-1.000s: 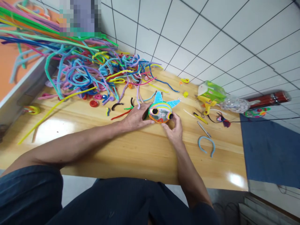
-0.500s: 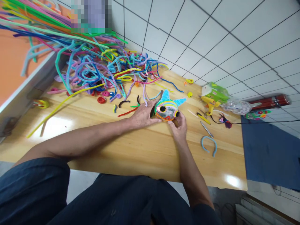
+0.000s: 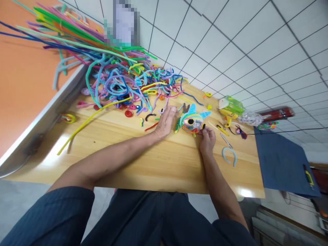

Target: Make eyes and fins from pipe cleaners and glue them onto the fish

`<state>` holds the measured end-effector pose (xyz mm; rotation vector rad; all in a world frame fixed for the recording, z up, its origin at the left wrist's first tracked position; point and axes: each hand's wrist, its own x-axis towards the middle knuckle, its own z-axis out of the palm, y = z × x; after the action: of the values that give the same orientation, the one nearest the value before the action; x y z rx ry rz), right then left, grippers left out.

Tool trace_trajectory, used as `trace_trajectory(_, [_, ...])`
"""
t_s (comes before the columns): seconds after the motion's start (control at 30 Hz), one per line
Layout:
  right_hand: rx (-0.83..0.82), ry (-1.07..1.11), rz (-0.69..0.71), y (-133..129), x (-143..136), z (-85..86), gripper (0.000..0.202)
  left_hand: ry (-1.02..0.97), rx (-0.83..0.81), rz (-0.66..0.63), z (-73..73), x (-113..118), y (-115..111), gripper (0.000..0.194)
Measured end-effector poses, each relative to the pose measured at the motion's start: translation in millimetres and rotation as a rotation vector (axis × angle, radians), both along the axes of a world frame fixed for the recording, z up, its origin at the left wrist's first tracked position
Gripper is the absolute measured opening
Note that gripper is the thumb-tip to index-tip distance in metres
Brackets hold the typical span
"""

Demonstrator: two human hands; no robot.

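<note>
Animal figure [image 3: 192,126] sits on the surface [image 3: 159,160] between the free, outstretched left hand [image 3: 166,123] and the right hand [image 3: 208,138], curled at its black nose [image 3: 204,126] (grip unclear), where a sideways tug could topple it.

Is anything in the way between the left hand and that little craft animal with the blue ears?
Only a green-and-yellow piece shows between the left hand and the craft animal, beside the animal's body. It may be part of the animal; I cannot tell.
</note>
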<state>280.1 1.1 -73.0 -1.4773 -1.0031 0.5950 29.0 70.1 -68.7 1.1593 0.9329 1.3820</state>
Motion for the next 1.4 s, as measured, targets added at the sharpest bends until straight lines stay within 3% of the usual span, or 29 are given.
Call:
trace_trajectory(0.3, [-0.025,0.044,-0.044,1,-5,0.5,0.026,0.053,-0.014,-0.043,4.5,0,-2,0.047])
trace_trajectory(0.67, [-0.043,0.027,0.032,2,-7,-1.6,0.022,-0.029,-0.065,-0.022,-1.6,0,6,0.054])
trace_trajectory(0.9, [-0.052,-0.012,0.07,6,-18,-7.5,0.023,0.136,-0.067,-0.057,3.4,-5,7,0.047])
trace_trajectory(1.4, [-0.051,0.108,0.153,7,-20,-4.7,0.024,0.261,-0.098,0.126,18.0,4,-8,0.038])
